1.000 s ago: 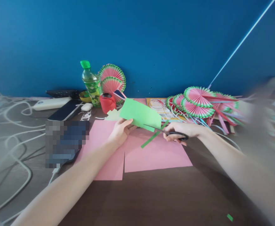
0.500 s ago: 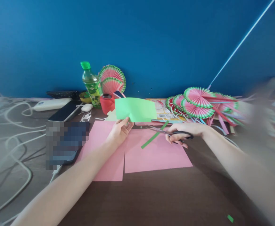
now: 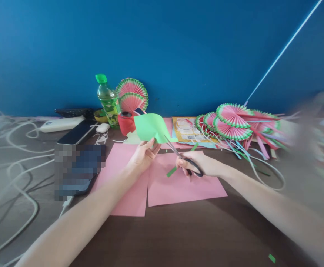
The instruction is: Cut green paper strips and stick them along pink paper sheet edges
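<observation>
My left hand (image 3: 145, 154) pinches the lower edge of a light green sheet of paper (image 3: 149, 127), which is bent and held up above the table. Closed round the black handles of a pair of scissors (image 3: 193, 166) is my right hand (image 3: 196, 163). The scissors' blades point up and left, their tips at the right part of the green sheet. Under both hands lie two pink sheets of paper (image 3: 186, 191). A dark green paper strip (image 3: 171, 171) rests on the right pink sheet, partly covered by my right hand.
Pleated pink and green paper fans (image 3: 234, 122) pile up at the back right; more fans (image 3: 132, 94) stand behind a red cup (image 3: 126, 124). A green-capped bottle (image 3: 108, 104) stands beside them. Phones (image 3: 75, 132) and white cables (image 3: 25, 196) lie on the left.
My right hand has moved left with the scissors, bringing the blades to the green sheet. The sheet's right part now bends, with a narrow strip showing at its lower right.
</observation>
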`<state>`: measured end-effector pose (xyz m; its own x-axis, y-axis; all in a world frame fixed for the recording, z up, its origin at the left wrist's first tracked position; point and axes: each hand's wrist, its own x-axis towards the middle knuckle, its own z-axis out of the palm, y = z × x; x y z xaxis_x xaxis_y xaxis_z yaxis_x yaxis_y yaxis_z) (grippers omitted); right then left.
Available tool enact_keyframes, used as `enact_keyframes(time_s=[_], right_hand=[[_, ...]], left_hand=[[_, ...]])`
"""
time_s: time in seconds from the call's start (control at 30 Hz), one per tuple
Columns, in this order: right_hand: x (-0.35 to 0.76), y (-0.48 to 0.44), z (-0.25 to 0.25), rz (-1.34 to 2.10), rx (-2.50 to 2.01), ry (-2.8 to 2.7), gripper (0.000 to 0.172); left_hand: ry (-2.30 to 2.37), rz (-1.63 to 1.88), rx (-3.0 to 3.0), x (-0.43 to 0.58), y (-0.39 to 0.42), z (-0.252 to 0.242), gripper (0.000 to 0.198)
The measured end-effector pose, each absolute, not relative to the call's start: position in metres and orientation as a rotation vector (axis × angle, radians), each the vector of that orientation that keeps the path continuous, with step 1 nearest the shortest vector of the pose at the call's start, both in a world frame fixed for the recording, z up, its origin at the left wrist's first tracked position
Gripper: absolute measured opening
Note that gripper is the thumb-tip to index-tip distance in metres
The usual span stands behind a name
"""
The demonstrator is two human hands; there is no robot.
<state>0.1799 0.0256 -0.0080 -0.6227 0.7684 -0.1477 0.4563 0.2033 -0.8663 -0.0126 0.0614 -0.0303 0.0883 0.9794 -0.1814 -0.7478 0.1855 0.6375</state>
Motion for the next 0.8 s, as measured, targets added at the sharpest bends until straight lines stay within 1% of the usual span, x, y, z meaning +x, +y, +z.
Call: enact_keyframes(time_s=[0.1, 0.3, 0.43, 0.63, 0.8], right_hand=[[0.171, 0.02, -0.015, 1.443, -1.135, -1.996, 0.046], [0.163, 0.017, -0.026, 1.509, -1.038, -1.759, 0.046], [0.161, 0.015, -0.03, 1.519, -1.029, -1.743, 0.044], [0.159, 0.012, -0.029, 1.489, -1.037, -1.765, 0.043], [0.158, 0.012, -0.031, 1.46, -1.046, -1.762, 0.045]], left_hand=[[0.649, 1.339, 0.432, -0.01, 0.059, -0.03, 0.023], [0.663, 1.325, 0.378, -0.007, 0.057, -0.031, 0.025], [0.666, 1.321, 0.373, -0.006, 0.056, -0.033, 0.026], [0.651, 1.303, 0.466, -0.005, 0.055, -0.035, 0.016], [0.651, 1.29, 0.466, -0.005, 0.055, -0.036, 0.017]])
